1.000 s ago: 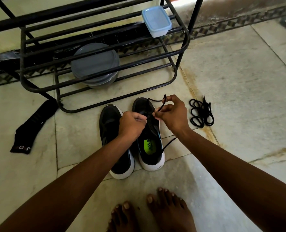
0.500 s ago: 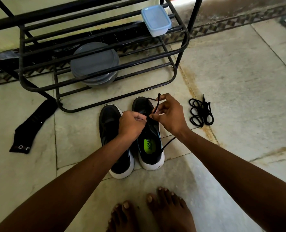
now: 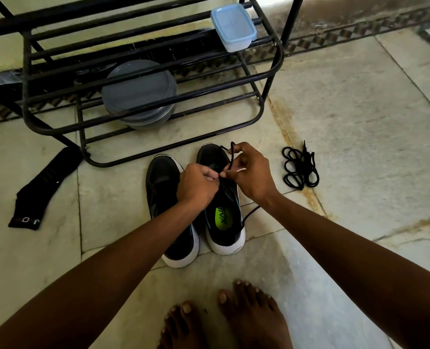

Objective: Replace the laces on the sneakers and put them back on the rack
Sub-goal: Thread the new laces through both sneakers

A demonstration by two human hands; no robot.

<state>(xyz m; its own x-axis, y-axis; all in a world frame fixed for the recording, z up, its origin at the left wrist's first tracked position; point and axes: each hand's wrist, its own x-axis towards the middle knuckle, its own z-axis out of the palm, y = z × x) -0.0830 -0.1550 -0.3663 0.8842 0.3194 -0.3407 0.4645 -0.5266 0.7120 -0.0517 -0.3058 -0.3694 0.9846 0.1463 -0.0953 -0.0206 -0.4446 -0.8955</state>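
Presently, largest first: pale marble tile floor (image 3: 360,122) fills the frame; open room lies right and lower right of the shoes. Black metal tube rack (image 3: 280,59) sits upper left to top centre, its lower front rail just beyond the toes. Two black white-soled sneakers stand at centre, side by side, touching or nearly so, long axes running bottom to top of frame, toes toward the rack. The left black sneaker (image 3: 162,182) is untouched; the black sneaker with green insole (image 3: 225,222) is under both hands.

Left hand (image 3: 196,183): fingers curled at the throat of that shoe; whether they pinch lace or eyelet edge, cannot tell. Right hand (image 3: 251,172): pinches the thin black lace (image 3: 232,157); its free end loops up above the fingers toward the rack; another stretch trails off the shoe's right side near the heel.

Judgement: threading in progress, early rows; the pull runs up and right, where the floor is open. A coiled black spare lace (image 3: 300,170) lies right of centre, nearer the right hand.
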